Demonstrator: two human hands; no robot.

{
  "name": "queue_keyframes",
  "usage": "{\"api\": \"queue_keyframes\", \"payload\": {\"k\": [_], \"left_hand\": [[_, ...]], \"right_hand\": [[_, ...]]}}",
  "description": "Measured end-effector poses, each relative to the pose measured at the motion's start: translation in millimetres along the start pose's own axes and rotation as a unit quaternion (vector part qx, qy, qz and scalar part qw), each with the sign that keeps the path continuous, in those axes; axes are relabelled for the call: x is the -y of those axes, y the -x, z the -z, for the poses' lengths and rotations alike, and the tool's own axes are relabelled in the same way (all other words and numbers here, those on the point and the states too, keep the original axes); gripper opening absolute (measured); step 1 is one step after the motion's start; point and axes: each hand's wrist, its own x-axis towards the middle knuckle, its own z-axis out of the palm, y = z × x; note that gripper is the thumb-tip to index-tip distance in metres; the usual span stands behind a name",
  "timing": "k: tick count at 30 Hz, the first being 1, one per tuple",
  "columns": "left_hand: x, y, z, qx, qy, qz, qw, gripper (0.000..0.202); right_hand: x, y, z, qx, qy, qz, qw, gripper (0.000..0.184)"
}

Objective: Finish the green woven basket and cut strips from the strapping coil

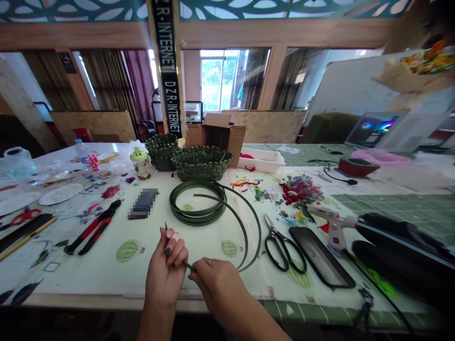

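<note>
My left hand (166,265) is palm up, fingers curled round a thin dark green strip (188,266) whose tip pokes up past the thumb. My right hand (221,283), back upward with a ring on one finger, pinches the same strip a little to the right. Beyond both hands lies a flat coil of green strip (177,214). Two loose lengths curve out of the coil and run down toward my right hand; whether they join the held piece is hidden. Black-handled scissors (284,251) lie partly spread to the right.
Red-handled pliers (94,230) and a pixelated dark rectangle (142,203) lie left. Behind the coil stand two woven green baskets (203,163) (161,152) and a cardboard box (236,144). Rightward are a black tray (322,258), a glue gun (336,229) and a colourful bunch (302,189).
</note>
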Motion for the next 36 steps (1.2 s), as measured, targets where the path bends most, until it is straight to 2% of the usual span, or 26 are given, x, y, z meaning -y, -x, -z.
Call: {"api": "queue_keyframes", "payload": {"k": [20,24,28,31,33,36], "left_hand": [[5.0,2.9,-0.2,0.049,-0.041,0.0,0.998,0.026],[12.5,7.7,0.5,0.036,-0.053,-0.004,0.998,0.028],[18.6,18.7,5.2,-0.001,-0.094,-0.024,0.995,0.033],[6.2,20.7,7.9,-0.03,-0.062,-0.012,0.998,0.034],[-11.3,17.1,7.7,-0.039,-0.044,0.001,0.998,0.036],[-44.6,7.5,5.9,-0.043,-0.05,0.004,0.998,0.036]], "right_hand": [[-5.7,13.8,-12.1,0.015,-0.055,-0.012,0.998,0.013],[-5.4,12.0,-16.1,0.014,-0.037,-0.018,0.999,0.016],[-1.4,7.5,-15.9,0.057,-0.026,-0.004,0.998,0.024],[0.6,4.6,-10.4,0.096,-0.008,0.035,0.995,0.017],[-1.9,2.6,-5.4,0.112,0.009,0.071,0.991,0.008],[-15.5,-0.5,0.4,0.136,0.037,0.138,0.98,0.009]]}}
